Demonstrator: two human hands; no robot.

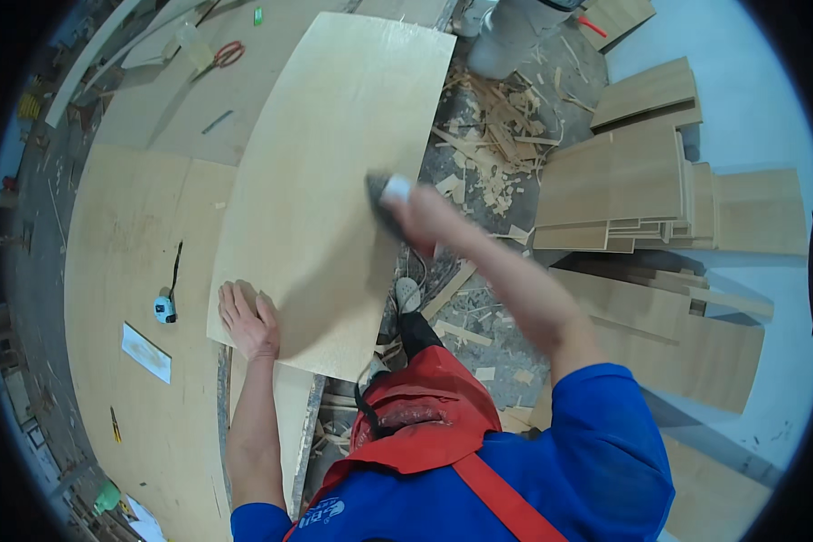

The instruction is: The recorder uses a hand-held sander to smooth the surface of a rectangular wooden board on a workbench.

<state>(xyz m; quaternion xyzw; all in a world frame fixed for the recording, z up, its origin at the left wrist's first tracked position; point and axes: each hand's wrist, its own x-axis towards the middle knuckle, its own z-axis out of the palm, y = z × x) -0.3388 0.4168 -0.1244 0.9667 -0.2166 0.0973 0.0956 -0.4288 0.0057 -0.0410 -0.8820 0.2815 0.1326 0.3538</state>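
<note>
My left hand (pixel 248 321) lies flat, fingers spread, pinning the near corner of the pale plywood sheet (pixel 334 181) to the surface (pixel 135 244). My right hand (pixel 415 212) is closed around a small sanding block (pixel 388 191) at the sheet's right edge, blurred. That edge overhangs the floor, littered with wood offcuts (pixel 488 135). Left of the sheet there's open room, just a tape measure (pixel 164 309). Scissors (pixel 226 54) lie farthest back.

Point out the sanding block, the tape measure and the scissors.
sanding block (pixel 387 194): head view, on its grey body at the right edge of the plywood sheet.
tape measure (pixel 163 309): head view, on its blue case.
scissors (pixel 228 53): head view, on the red handles.
</note>
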